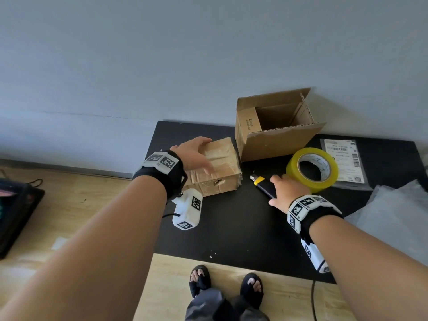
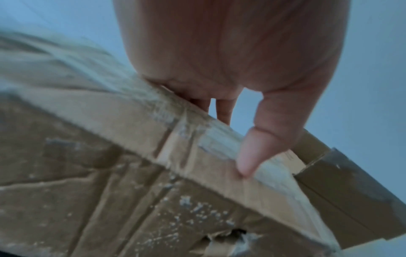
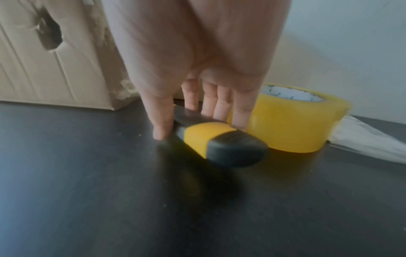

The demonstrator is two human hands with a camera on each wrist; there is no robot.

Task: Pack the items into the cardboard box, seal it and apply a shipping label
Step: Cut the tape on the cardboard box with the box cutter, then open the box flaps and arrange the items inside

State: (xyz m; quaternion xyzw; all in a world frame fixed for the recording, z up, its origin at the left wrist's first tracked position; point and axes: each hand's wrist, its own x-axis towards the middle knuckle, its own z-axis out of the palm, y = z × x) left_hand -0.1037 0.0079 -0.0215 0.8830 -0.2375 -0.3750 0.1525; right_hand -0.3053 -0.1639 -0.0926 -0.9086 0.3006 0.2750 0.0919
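Note:
A worn, heavily taped cardboard box [image 1: 220,167] sits on the black table [image 1: 231,232]. My left hand [image 1: 195,156] holds it from above, fingers hooked over its far edge and thumb [image 2: 252,156] pressed on the top [image 2: 110,156]. Just behind it an open, empty cardboard box [image 1: 275,135] stands with its flaps up. My right hand [image 1: 286,187] pinches a yellow and black utility knife [image 1: 262,183] that lies on the table, thumb [image 3: 160,128] on one side of the knife [image 3: 211,139] and fingers on the other. A shipping label [image 1: 342,161] lies at the far right.
A yellow tape roll [image 1: 312,169] lies flat just beyond my right hand, close to the knife in the right wrist view [image 3: 292,121]. A clear plastic bag [image 1: 393,212] covers the table's right side. The wall runs behind the boxes. My feet [image 1: 227,286] stand at the table's front edge.

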